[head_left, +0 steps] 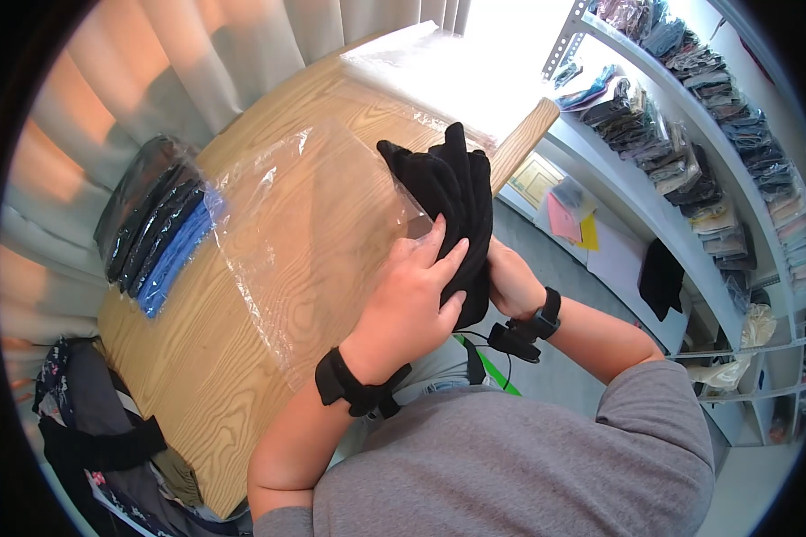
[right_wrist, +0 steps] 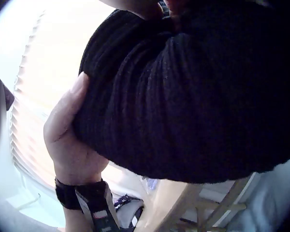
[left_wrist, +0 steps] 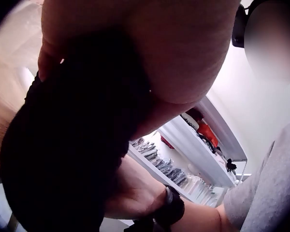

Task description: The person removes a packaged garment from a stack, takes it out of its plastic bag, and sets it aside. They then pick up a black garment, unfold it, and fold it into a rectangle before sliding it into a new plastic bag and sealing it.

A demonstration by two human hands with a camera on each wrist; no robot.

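Observation:
A folded black knit garment (head_left: 452,188) is held up off the table's right edge, before the person's chest. My left hand (head_left: 403,291) grips its near left side, fingers spread over the cloth. On the other side my right hand (head_left: 513,285) holds it, with the fingers mostly hidden behind the fabric. Ribbed folds of the garment (right_wrist: 183,106) fill much of the right wrist view, where the left thumb lies along its edge. A flat clear plastic bag (head_left: 304,215) lies on the wooden table (head_left: 201,385), beside the left hand.
Bagged black and blue garments (head_left: 157,237) sit at the table's left edge by the curtain (head_left: 197,54). More clear bags (head_left: 412,63) lie at the far end. Shelves of packed clothes (head_left: 707,161) stand right. A clothing pile (head_left: 107,447) is at lower left.

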